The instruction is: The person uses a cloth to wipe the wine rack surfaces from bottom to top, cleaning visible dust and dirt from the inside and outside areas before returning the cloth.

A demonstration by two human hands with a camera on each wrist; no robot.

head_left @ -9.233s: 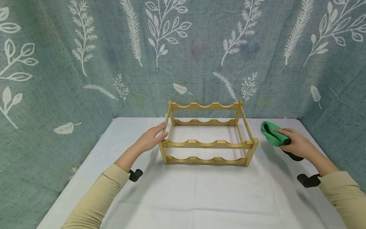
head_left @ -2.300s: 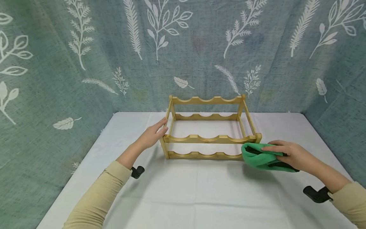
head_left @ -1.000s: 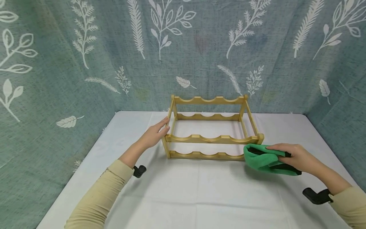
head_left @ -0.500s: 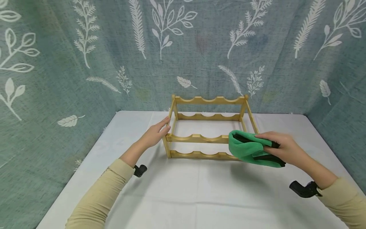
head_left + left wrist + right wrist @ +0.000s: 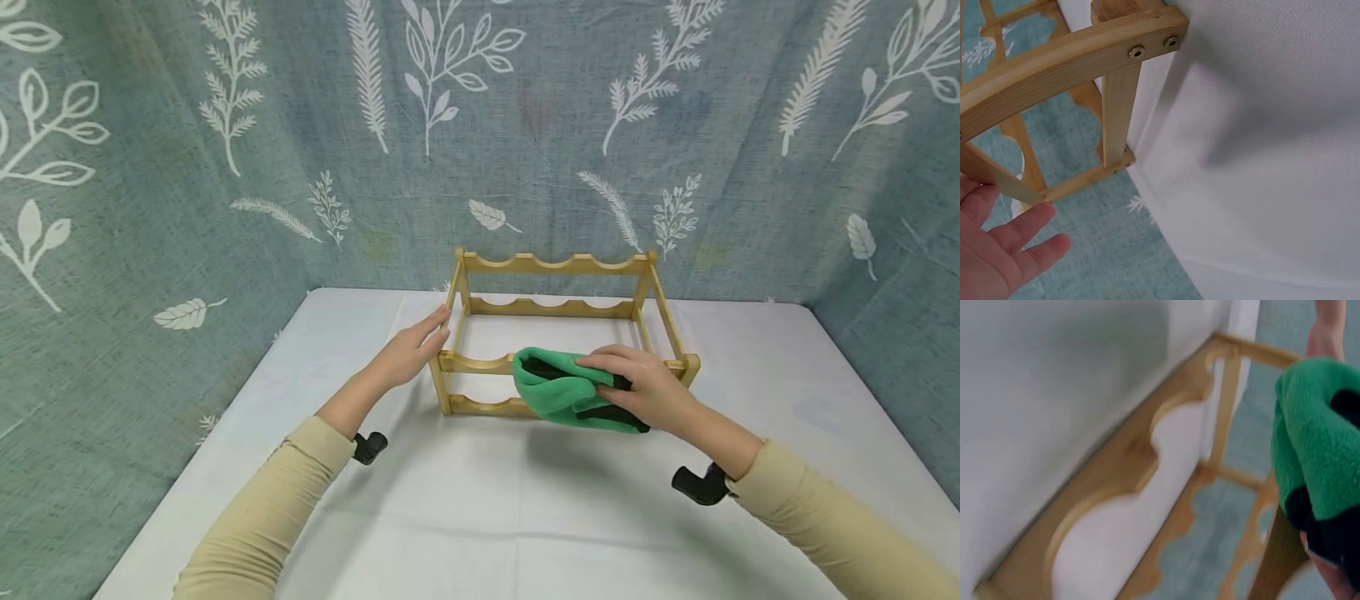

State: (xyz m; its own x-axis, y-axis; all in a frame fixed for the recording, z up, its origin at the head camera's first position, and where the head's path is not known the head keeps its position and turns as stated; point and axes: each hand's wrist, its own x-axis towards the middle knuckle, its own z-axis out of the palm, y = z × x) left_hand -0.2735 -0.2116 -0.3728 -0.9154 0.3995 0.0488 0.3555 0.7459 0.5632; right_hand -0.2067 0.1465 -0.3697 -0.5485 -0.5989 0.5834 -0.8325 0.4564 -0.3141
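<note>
A light wooden bottle rack (image 5: 480, 365) with scalloped rails stands on the white-covered table. My left hand (image 5: 405, 354) rests against its left side bar, fingers fairly straight; the left wrist view shows the fingertips (image 5: 1035, 219) right at the wood. My right hand (image 5: 648, 387) grips a folded green cloth (image 5: 551, 400) with black edging, thumb below and fingers above. The cloth overlaps the middle of the upper front rail, hiding part of it. In the right wrist view the fuzzy cloth (image 5: 1322, 437) is bunched close over the rack, most of the hand hidden behind it.
A white tablecloth (image 5: 450, 517) covers the table. Behind and beside it hangs a blue-green curtain (image 5: 540, 192) with white leaf prints. Black camera mounts (image 5: 701, 485) stick out below both wrists.
Over the last second my right hand has carried the cloth leftward from the rack's front right corner to mid-rail. Earlier it was held apart, right of the rack. My left hand stays put.
</note>
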